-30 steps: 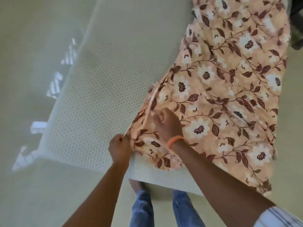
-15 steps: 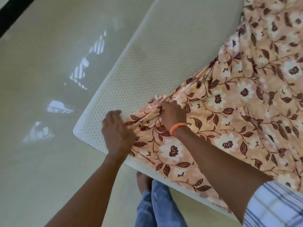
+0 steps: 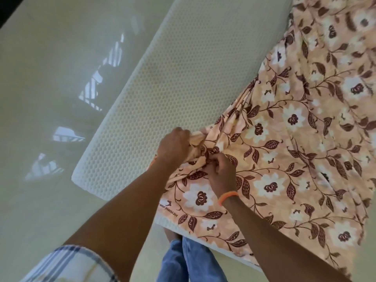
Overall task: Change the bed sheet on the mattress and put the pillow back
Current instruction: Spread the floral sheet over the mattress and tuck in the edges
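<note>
While the floral bed sheet [image 3: 284,159] lies across only part of the mattress [image 3: 183,68], the task stands at an early-to-middle stage, in my judgement. Sheet coverage runs from 12 o'clock at the top right down to 5 o'clock; the mattress from centre towards 11 o'clock is bare, including the near corner at 8 o'clock. No pillow is in view, so its return is outstanding. Spreading, squaring and tucking of the sheet remain to be done.

Left hand [image 3: 173,146]: fingers curled into a bunched fold of the sheet's free edge, just below centre of view. Right hand [image 3: 220,171]: fingers curled and pinching the same gathered cloth, just beside the left hand at its 4 o'clock. An orange wristband [image 3: 227,197] sits on the right wrist.

Condition of the sheet: peach ground, white blossoms, brown leaves and vines. Creases fan out from the gripped point towards 1 o'clock. A printed selvedge line shows along the near edge at 6 o'clock, where the cloth overhangs the mattress end.

Condition of the mattress: pale, dimpled honeycomb surface, lying directly on a glossy floor [image 3: 50,88]. The person's jeans [image 3: 189,261] show at 6 o'clock.
</note>
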Available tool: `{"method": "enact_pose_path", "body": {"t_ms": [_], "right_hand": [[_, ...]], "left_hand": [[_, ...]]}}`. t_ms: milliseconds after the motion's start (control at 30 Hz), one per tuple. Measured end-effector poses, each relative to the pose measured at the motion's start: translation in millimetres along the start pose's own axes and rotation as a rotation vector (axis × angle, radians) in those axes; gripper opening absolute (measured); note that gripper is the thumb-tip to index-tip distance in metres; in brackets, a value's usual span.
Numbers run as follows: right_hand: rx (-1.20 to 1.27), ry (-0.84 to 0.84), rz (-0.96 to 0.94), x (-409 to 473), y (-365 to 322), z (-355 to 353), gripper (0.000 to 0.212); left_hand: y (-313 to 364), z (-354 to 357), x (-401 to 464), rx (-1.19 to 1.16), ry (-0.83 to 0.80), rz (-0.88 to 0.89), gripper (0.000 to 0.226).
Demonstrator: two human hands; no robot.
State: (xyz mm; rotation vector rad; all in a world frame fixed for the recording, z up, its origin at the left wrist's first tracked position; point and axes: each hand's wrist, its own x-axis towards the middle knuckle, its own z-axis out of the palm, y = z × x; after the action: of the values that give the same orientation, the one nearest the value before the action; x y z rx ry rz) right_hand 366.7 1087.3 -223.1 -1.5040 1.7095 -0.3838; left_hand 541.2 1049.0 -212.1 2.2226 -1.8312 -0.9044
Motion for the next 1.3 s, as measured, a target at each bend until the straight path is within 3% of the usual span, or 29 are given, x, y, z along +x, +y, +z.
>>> {"method": "enact_pose_path", "body": {"t_ms": [100, 200, 300, 400, 500, 633, 700, 767, 833, 967, 1033, 1067, 1200, 1300], "right_hand": [[0.014, 0.014, -0.009, -3.2, -14.7, -4.2, 0.026], [-0.057, -0.058, 0.001, -6.8, -33.3, 2.0, 0.034], [-0.139, -0.158, -0.057, -8.8, -59.1, 24.5, 0.029], [-0.241, -0.258, -0.151, -17.5, -83.9, 58.6, 0.027], [-0.352, -0.297, -0.241, -29.9, -107.1, 94.8, 0.037], [-0.774, -0.465, -0.416, -53.4, -137.9, 137.1, 0.083], [-0.949, -0.519, -0.541, -69.9, -146.2, 155.6, 0.078], [-0.978, -0.528, -0.611, -83.0, -152.3, 171.3, 0.046], [-0.914, -0.562, -0.538, -95.2, -162.9, 181.1, 0.022], [-0.428, -0.846, -0.067, -124.4, -184.0, 187.2, 0.023], [-0.292, -0.954, 0.04, -137.0, -194.6, 190.6, 0.03], [-0.278, -0.974, 0.066, -139.7, -198.1, 193.6, 0.022], [-0.221, -0.84, 0.151, -128.0, -204.8, 211.2, 0.022], [-0.22, -0.721, 0.166, -117.5, -202.9, 221.3, 0.021]], "left_hand": [[-43.8, -27.9, -12.8, -0.182, 0.231, -0.365, 0.024], [-104.6, -64.5, -34.2, -0.215, 0.378, -0.733, 0.025], [-160.8, -90.6, -60.6, -0.232, 0.401, -1.011, 0.028], [-208.2, -93.6, -94.2, -0.291, 0.35, -1.16, 0.03], [-237.8, -89.1, -118.5, -0.391, 0.298, -1.223, 0.031], [-266.4, -95.8, -135.7, -0.588, 0.318, -1.273, 0.032], [-285.7, -103.4, -139.6, -0.599, 0.301, -1.28, 0.031], [-305.2, -109.4, -142.4, -0.653, 0.277, -1.276, 0.031], [-317.1, -121.6, -144.8, -0.606, 0.261, -1.265, 0.031], [-333.8, -141.2, -163.6, -0.489, 0.204, -1.214, 0.028], [-348.7, -139.8, -178.0, -0.545, 0.208, -1.287, 0.03], [-352.1, -137.9, -183.9, -0.56, 0.2, -1.308, 0.033], [-335.3, -124.7, -192.6, -0.533, 0.11, -1.237, 0.047], [-305.4, -107.3, -187.8, -0.51, 0.058, -1.117, 0.044]]}}
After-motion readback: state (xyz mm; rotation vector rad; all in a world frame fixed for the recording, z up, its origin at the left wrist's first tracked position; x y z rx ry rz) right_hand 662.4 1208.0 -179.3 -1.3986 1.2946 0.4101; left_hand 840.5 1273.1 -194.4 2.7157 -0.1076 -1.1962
